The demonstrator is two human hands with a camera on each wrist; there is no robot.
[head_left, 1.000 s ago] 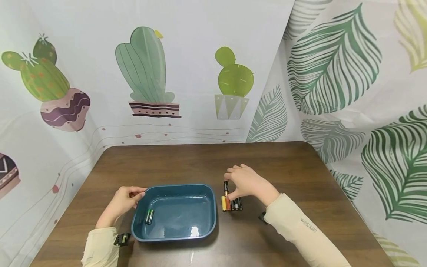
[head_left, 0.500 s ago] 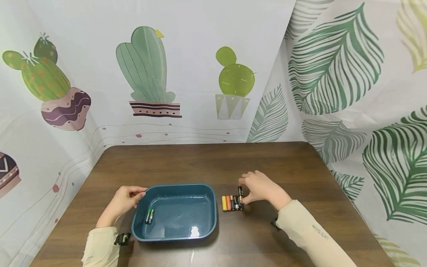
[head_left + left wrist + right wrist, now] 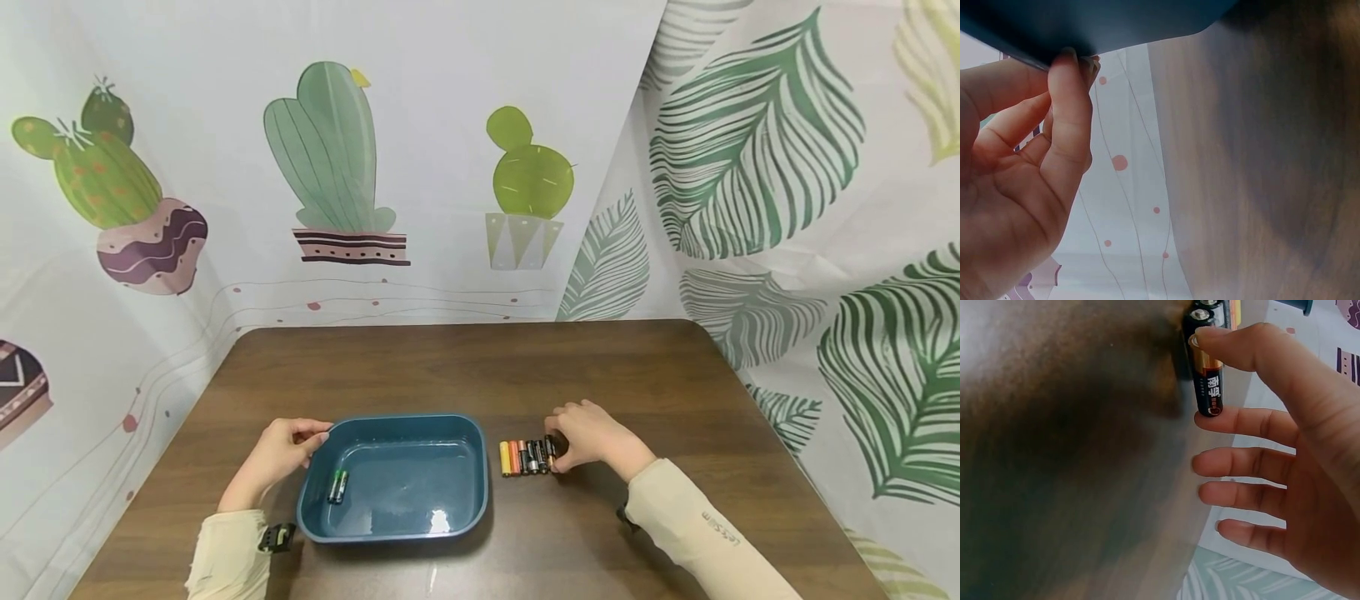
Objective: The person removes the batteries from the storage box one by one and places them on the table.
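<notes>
My left hand (image 3: 277,457) pinches the left rim of a dark blue rectangular tray (image 3: 405,475) between thumb and fingers. The left wrist view shows this grip at the tray's underside edge (image 3: 1122,25). At the right end of a row of batteries (image 3: 514,458), my right hand (image 3: 596,437) holds a black-and-copper battery (image 3: 1209,381) by its two ends, thumb on one and index finger on the other. Its other fingers are spread apart. The held battery lies right alongside the row, which runs from yellow and orange to several black ones.
Two green-and-black batteries (image 3: 337,487) lie side by side at the left inside the tray. The brown wooden table (image 3: 637,375) ends at a patterned cloth backdrop (image 3: 442,167). Each wrist wears a black device, such as the left wrist camera (image 3: 277,537).
My right hand has carried the battery from above the row's left part to its right end and lowered it alongside the others. My left hand stays at the tray rim.
</notes>
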